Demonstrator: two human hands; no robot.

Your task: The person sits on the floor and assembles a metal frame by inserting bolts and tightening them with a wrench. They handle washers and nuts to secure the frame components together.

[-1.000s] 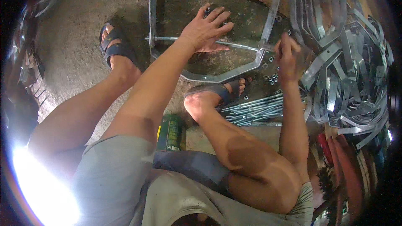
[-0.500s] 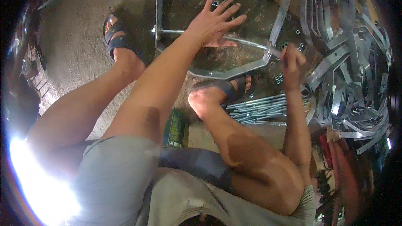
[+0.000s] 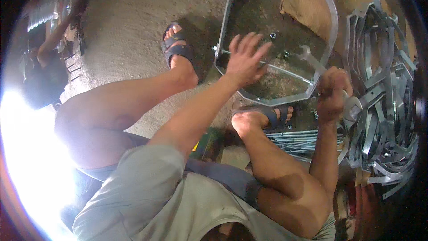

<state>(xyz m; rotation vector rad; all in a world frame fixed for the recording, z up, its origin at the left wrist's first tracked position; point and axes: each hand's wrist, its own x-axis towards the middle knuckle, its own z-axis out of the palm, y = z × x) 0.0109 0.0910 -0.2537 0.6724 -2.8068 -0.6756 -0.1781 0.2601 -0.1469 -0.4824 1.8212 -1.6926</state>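
Observation:
A rounded frame of bent flat metal strip (image 3: 226,14) lies on the floor ahead of me, with a long metal rod (image 3: 287,72) across it. The rod's left end, with a nut (image 3: 215,48), sticks out past the strip. Above the rod's left half is my left hand (image 3: 245,60), fingers spread and holding nothing; whether it touches the rod I cannot tell. My right hand (image 3: 333,90) grips an open-end wrench (image 3: 314,64) by its middle, just right of the frame. One jaw points inside the frame, apart from the rod; the other jaw shows below the hand.
Bent metal strips (image 3: 379,76) are heaped on the right. Several rods (image 3: 292,144) lie near my right sandal (image 3: 273,116). Loose nuts (image 3: 273,35) dot the floor, and cardboard (image 3: 307,6) lies under the frame's far side. Another person (image 3: 47,69) is at the far left.
The wrench has come off the rod's right end and swung up and away from it. My left hand's fingers have drawn in slightly. The whole view has shifted.

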